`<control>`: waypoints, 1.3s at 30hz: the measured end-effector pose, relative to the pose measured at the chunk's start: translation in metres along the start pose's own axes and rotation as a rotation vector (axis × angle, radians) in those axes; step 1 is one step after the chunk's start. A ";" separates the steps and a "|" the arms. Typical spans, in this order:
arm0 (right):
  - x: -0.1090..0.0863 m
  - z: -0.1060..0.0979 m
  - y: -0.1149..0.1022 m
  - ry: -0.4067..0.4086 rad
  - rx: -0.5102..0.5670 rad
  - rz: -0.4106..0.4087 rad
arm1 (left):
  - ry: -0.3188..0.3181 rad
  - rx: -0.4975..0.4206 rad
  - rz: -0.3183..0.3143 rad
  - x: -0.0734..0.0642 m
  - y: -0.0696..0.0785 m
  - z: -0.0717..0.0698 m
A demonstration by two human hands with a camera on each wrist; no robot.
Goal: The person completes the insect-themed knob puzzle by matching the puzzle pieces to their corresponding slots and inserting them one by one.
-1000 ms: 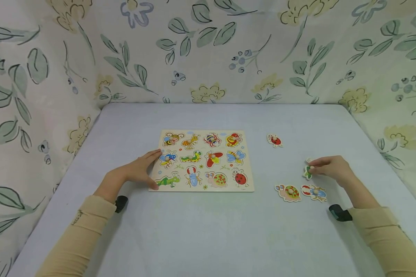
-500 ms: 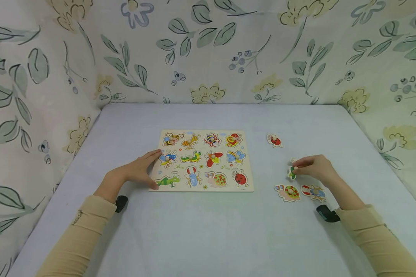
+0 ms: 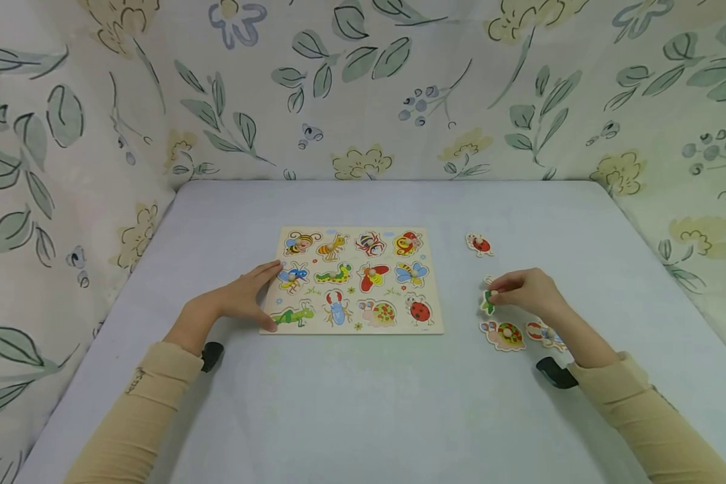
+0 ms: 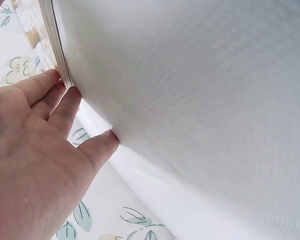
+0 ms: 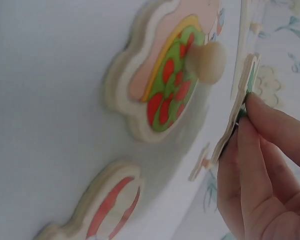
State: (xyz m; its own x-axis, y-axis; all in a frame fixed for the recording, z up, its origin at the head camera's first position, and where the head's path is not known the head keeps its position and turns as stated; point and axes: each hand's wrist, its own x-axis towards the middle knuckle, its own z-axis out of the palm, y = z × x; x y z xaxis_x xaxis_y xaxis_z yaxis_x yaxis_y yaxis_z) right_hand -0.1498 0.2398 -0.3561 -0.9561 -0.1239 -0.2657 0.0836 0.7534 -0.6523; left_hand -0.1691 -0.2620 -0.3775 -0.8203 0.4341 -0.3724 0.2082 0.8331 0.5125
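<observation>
My left hand point(image 3: 238, 299) touches the left edge of a wooden insect puzzle board point(image 3: 351, 328), its fingers spread; the left wrist view shows fingertips point(image 4: 72, 95) against the board's side. With thumb and fingers, my right hand point(image 3: 529, 292) pinches a green puzzle piece point(image 3: 487, 304), tilted up off the table to the right of the board. In the right wrist view that piece point(image 5: 234, 117) appears edge-on, its knob hidden by the fingers. Just below this hand lie a snail piece point(image 3: 503, 336) and a beetle piece point(image 3: 541, 331), the latter partly covered by the right arm.
A ladybug piece point(image 3: 479, 245) lies beyond the right hand. Knobbed pieces fill the board's upper two rows; its bottom row shows insect pictures without knobs. The white table point(image 3: 351, 403) backs onto a floral cloth point(image 3: 363, 87).
My right hand has moved left towards the board, carrying the green puzzle piece over the table. My left hand stays at the board's edge.
</observation>
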 end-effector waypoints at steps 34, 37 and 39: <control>0.020 0.068 -0.054 -0.123 0.032 -0.137 | 0.006 0.019 -0.006 0.003 -0.001 0.001; 0.021 0.072 -0.060 -0.132 0.027 -0.131 | 0.006 0.017 -0.006 0.003 0.000 0.001; 0.023 0.074 -0.063 -0.136 0.025 -0.126 | 0.006 0.015 -0.007 0.003 0.000 0.000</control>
State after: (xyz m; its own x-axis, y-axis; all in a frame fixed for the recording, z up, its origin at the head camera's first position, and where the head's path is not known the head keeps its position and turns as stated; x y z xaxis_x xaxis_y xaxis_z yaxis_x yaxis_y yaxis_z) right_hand -0.1561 0.1412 -0.3739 -0.9126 -0.3040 -0.2734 -0.0259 0.7103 -0.7034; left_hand -0.1709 -0.2606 -0.3786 -0.8252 0.4260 -0.3710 0.2101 0.8411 0.4985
